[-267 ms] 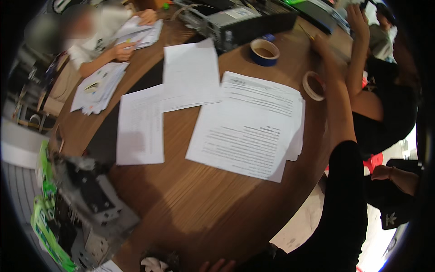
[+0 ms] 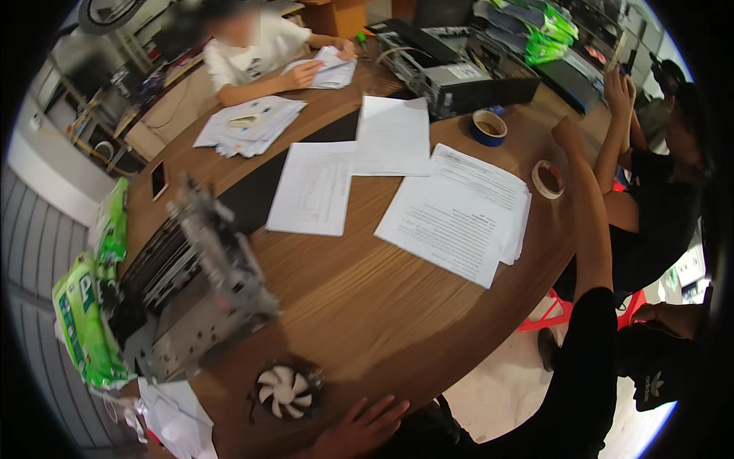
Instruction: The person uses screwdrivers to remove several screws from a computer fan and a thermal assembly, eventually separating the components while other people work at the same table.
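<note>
My left hand (image 2: 364,427) rests palm down at the near table edge, fingers spread, holding nothing. Beside it lies a small cooling fan (image 2: 285,392) with pale blades and a dark frame. My right arm stretches along the table's right side in a black sleeve. At its end, my right hand (image 2: 566,135) is closed over the far right tabletop; what it grips, if anything, is hidden. Closest to it are a tan tape roll (image 2: 547,180) and a blue tape roll (image 2: 488,128). Printed sheets (image 2: 451,214) lie mid-table, with two more pages (image 2: 313,187) to their left.
A stripped metal chassis (image 2: 206,291) stands at the left beside green packages (image 2: 88,321). An opened black computer case (image 2: 478,88) sits at the back. Across the table a person (image 2: 256,57) handles papers; another person (image 2: 650,206) is at the right. A phone (image 2: 159,180) lies far left.
The view has swung, bringing the whole fan and more of my left hand into sight. My right hand has drawn back slightly; a thin yellow stick at its fingertips no longer shows.
</note>
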The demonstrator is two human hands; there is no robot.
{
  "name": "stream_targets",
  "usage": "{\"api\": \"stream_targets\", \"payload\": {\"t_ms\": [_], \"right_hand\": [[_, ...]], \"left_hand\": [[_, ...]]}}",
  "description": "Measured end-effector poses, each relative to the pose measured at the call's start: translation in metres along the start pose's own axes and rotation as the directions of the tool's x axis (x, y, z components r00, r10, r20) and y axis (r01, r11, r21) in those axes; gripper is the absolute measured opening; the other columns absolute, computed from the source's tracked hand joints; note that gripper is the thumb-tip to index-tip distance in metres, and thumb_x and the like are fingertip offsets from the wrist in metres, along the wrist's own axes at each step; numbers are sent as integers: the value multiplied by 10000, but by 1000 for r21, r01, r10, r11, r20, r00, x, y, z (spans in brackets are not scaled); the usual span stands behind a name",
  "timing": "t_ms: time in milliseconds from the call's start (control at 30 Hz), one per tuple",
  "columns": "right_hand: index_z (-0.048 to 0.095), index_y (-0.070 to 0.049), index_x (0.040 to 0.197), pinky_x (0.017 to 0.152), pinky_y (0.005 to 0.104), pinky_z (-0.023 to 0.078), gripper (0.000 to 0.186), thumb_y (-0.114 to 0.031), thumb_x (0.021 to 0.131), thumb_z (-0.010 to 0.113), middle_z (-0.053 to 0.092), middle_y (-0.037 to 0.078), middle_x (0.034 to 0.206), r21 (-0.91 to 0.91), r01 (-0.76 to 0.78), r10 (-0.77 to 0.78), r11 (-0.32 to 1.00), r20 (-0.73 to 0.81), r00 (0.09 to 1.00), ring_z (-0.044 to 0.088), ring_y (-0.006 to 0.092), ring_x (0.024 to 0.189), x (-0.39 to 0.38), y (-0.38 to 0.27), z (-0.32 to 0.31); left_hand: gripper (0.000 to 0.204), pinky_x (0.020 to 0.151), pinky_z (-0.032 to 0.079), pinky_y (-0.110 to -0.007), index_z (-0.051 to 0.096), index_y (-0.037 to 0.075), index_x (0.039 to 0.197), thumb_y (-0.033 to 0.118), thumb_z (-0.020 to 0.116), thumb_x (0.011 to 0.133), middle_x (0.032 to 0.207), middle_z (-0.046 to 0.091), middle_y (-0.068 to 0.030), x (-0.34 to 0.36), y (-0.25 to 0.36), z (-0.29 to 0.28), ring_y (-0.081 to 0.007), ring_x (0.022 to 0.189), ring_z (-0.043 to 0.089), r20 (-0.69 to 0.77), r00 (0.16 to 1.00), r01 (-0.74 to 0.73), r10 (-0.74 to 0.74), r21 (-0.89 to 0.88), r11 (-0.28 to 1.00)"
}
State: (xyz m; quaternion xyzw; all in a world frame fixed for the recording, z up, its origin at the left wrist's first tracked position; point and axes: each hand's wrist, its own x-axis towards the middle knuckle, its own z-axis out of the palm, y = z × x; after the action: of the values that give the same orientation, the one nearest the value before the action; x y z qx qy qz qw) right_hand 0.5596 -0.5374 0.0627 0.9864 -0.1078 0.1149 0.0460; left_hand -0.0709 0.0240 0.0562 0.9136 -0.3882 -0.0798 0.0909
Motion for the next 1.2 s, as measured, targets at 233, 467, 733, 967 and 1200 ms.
{"api": "stream_targets", "payload": {"t_ms": [233,467,733,967,1200], "right_hand": [[712,-122,1097,813,521,555,272,-246,915,550,725,249,980,215,209,-103,954,-421,901,694,455,960,-164,-100,-144],[719,0,1096,635,265,466,195,-131,956,686,689,17,835,831,414,-492,373,-201,847,584,85,724,-339,-231,-263],[594,-54,1054,611,243,472,342,-365,1117,465,609,22,845,959,270,-820,80,-91,565,565,79,676,-476,-303,-313],[535,-78,1129,528,281,506,352,-398,1124,388,653,74,835,972,-235,-582,10,197,789,657,174,624,-457,-327,-213],[523,-84,1081,515,296,466,334,-374,1130,368,623,91,812,902,-391,-531,-183,243,812,566,164,587,-454,-327,-120]], "left_hand": [[338,1192,333,-531,675,184,1297,264,559,990,1662,358,-100,3,-5,-9,-298,1505,375,-106,992,-54,67,118,992],[263,1222,273,-542,756,69,1045,244,575,971,1646,354,-158,-8,-10,23,-366,1514,323,-340,936,-70,95,86,994],[264,1235,273,-558,758,57,1060,230,580,971,1648,354,-133,-11,-3,25,-352,1521,313,-329,937,-52,115,195,979],[242,1235,265,-556,763,66,991,244,602,961,1623,396,-139,-11,2,22,-342,1520,323,-336,933,-46,126,237,970],[256,1240,272,-535,720,66,1121,218,588,963,1656,334,-131,-18,2,11,-324,1529,313,-247,965,-41,88,191,981]]}}
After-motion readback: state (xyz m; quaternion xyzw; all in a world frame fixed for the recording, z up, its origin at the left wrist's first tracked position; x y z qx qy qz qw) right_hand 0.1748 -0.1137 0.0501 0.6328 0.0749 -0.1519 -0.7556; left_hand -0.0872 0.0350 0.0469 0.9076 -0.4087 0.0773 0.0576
